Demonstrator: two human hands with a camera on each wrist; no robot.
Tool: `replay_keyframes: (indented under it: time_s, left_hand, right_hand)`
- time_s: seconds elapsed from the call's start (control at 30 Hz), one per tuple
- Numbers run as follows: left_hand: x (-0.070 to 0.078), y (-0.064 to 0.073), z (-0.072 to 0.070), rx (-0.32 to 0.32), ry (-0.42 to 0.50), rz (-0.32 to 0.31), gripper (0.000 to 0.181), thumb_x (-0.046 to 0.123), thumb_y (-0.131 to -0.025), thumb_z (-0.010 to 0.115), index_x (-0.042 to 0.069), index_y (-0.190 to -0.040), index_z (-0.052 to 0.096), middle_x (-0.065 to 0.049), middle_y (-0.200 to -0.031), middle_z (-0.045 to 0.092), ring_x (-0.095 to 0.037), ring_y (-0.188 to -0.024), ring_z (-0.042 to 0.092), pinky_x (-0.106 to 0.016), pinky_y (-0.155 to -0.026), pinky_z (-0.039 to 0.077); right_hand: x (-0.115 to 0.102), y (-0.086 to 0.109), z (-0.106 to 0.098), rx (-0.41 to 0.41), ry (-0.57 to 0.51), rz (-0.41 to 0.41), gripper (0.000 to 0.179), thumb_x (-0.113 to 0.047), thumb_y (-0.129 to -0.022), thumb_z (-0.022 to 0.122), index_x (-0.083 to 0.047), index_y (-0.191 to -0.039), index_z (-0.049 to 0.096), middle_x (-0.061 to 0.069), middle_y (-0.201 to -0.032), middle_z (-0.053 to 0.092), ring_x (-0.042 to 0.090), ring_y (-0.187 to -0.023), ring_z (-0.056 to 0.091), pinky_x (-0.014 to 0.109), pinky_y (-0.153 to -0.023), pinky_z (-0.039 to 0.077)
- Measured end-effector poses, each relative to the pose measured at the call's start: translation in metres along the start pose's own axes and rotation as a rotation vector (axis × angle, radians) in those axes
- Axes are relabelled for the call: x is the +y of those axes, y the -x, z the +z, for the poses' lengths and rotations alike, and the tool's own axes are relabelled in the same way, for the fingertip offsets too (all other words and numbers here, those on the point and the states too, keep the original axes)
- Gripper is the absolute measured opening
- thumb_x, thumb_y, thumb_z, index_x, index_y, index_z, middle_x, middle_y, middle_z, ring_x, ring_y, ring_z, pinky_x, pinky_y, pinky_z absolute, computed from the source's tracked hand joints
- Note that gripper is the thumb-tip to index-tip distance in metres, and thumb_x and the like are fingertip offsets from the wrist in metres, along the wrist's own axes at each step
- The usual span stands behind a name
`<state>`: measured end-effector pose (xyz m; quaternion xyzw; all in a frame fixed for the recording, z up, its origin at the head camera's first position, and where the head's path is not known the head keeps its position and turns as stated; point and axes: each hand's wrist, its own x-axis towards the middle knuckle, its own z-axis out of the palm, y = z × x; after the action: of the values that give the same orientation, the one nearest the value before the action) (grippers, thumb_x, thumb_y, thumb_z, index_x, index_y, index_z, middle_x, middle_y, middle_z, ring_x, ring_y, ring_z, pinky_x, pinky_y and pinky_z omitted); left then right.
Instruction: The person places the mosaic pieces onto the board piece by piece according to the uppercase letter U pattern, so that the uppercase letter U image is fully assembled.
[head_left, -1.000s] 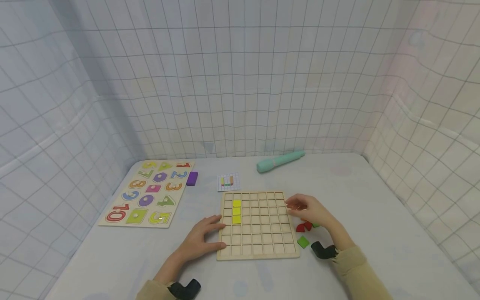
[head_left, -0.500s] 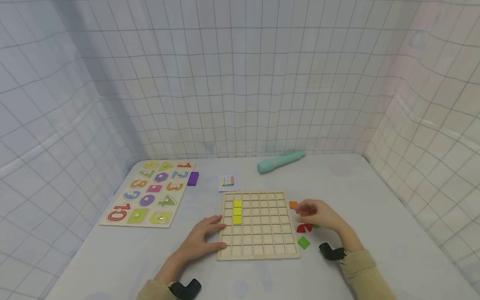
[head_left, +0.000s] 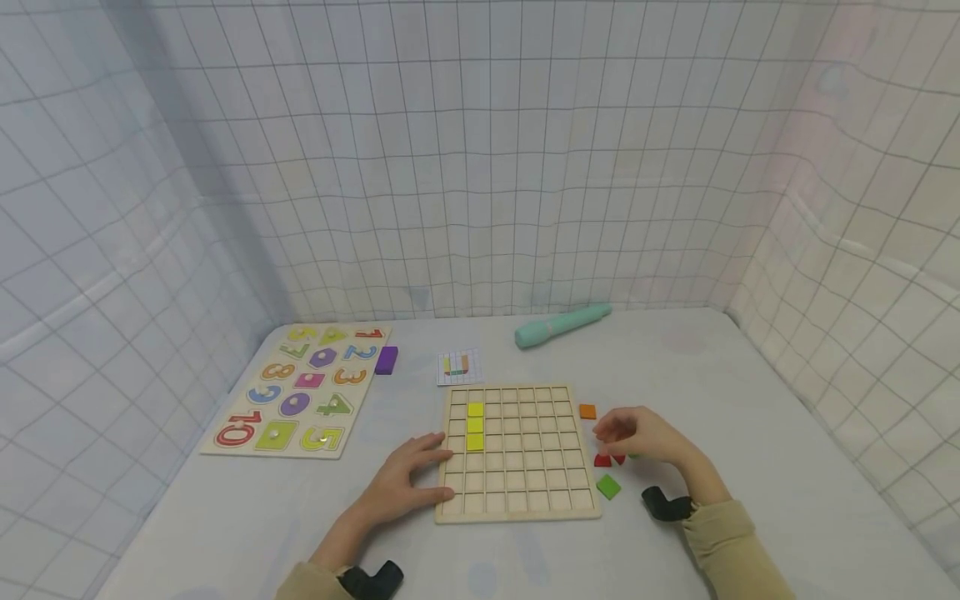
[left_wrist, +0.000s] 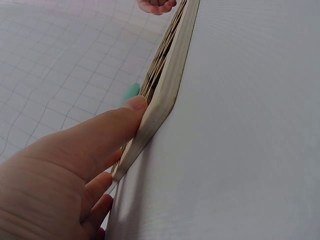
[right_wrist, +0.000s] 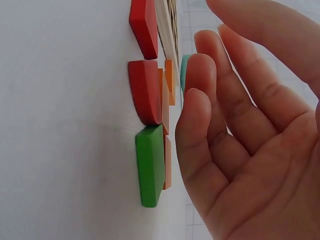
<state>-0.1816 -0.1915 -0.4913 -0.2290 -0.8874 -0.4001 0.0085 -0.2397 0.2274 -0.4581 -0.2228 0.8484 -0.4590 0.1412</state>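
My left hand (head_left: 401, 479) rests at the left edge of a wooden grid board (head_left: 536, 481), its thumb (left_wrist: 102, 137) on the rim. Three yellow square tiles (head_left: 475, 426) lie in a column on the board. To the board's right, my right hand (head_left: 645, 433) hovers above loose pieces, fingers loosely bent and holding nothing. Beneath it are red curved-edge pieces (right_wrist: 145, 92) and a green tile (right_wrist: 150, 167), with orange tiles (right_wrist: 168, 162) behind them in the right wrist view. One orange square tile (head_left: 587, 412) and another green square tile (head_left: 608, 487) lie beside the board's right edge.
Behind the board lies a small pattern card (head_left: 459, 367). A number and shape puzzle board (head_left: 296, 392) occupies the left, with a purple block (head_left: 387, 360) by its edge. Farther back is a teal stick-like object (head_left: 562, 325). Grid-patterned cloth walls (head_left: 495, 167) surround the table.
My right hand has moved right and slightly nearer from the board's right edge, uncovering the orange square tile. It now partly covers the red pieces. The left hand stays in place.
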Motion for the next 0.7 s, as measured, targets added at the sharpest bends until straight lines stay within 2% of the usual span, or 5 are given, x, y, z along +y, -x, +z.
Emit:
replay_keyframes:
  time_s: [0.27,0.5,0.7]
  left_hand:
    - [0.0009,0.0003,-0.0001,0.003,-0.004,0.01,0.055,0.044,-0.075,0.076,0.017,-0.121,0.064,-0.007,-0.142,0.044,-0.032,-0.134,0.033,-0.051,-0.113,0.018]
    - [0.0017,0.0004,0.0,0.005,-0.002,0.022,0.055,0.043,-0.075,0.076,0.015,-0.12,0.064,-0.007,-0.142,0.045,-0.032,-0.134,0.033,-0.05,-0.114,0.018]
    - [0.0018,0.0002,-0.0004,0.005,0.0,0.019,0.055,0.043,-0.075,0.076,0.015,-0.12,0.064,-0.008,-0.142,0.045,-0.032,-0.134,0.033,-0.049,-0.114,0.018]
  right_hand:
    - [0.0034,-0.0005,0.0008,-0.008,0.006,0.045,0.025,-0.018,-0.079,0.076,-0.006,-0.098,0.066,0.005,-0.088,0.065,0.019,-0.07,0.059,0.029,-0.057,0.053]
    - [0.0064,0.0005,-0.0001,-0.03,0.001,0.042,0.024,-0.016,-0.079,0.075,-0.005,-0.097,0.066,0.005,-0.086,0.065,0.02,-0.068,0.06,0.029,-0.059,0.053]
    - [0.0057,0.0004,0.0001,-0.038,0.034,0.037,0.023,-0.016,-0.077,0.076,-0.006,-0.096,0.067,0.002,-0.078,0.064,0.017,-0.067,0.058,0.026,-0.06,0.049]
